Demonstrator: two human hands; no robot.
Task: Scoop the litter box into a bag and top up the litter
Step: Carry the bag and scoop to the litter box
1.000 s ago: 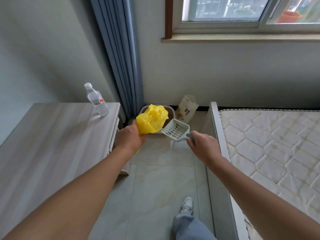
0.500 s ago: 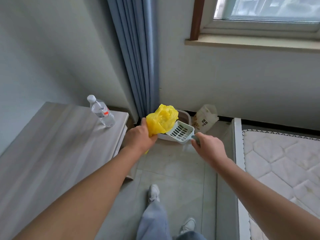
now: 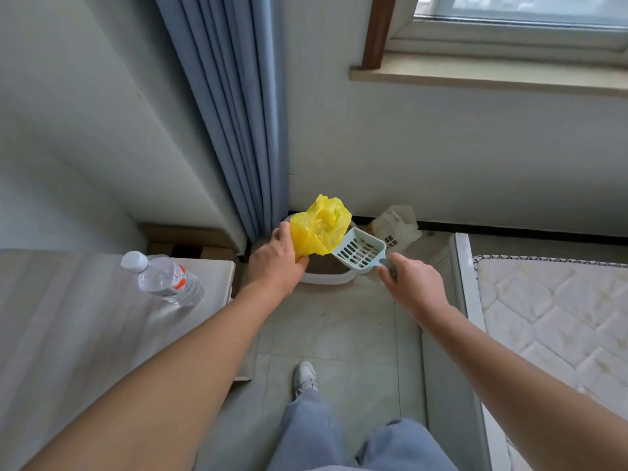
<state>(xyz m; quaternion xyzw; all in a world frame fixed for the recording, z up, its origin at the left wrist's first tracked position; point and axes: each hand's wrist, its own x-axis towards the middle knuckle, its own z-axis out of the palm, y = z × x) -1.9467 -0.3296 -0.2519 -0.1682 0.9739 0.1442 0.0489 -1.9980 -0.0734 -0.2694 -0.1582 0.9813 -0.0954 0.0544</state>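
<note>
My left hand (image 3: 277,258) grips a crumpled yellow plastic bag (image 3: 321,226), held up in front of me. My right hand (image 3: 413,283) holds the handle of a pale blue slotted litter scoop (image 3: 358,251), whose head touches the bag's right side. Below both, on the floor by the wall, sits the white litter box (image 3: 326,278), mostly hidden behind the hands and bag. A whitish litter bag (image 3: 397,227) with dark print leans against the wall to its right.
A wooden tabletop (image 3: 68,328) with a clear water bottle (image 3: 163,277) stands at my left. A bare mattress (image 3: 550,317) on a white frame lies to the right. Blue curtains (image 3: 234,113) hang above the box. Tiled floor (image 3: 339,334) runs between them.
I have stepped closer to the corner, so the litter box and litter bag appear nearer. Both hands keep the bag and scoop held together.
</note>
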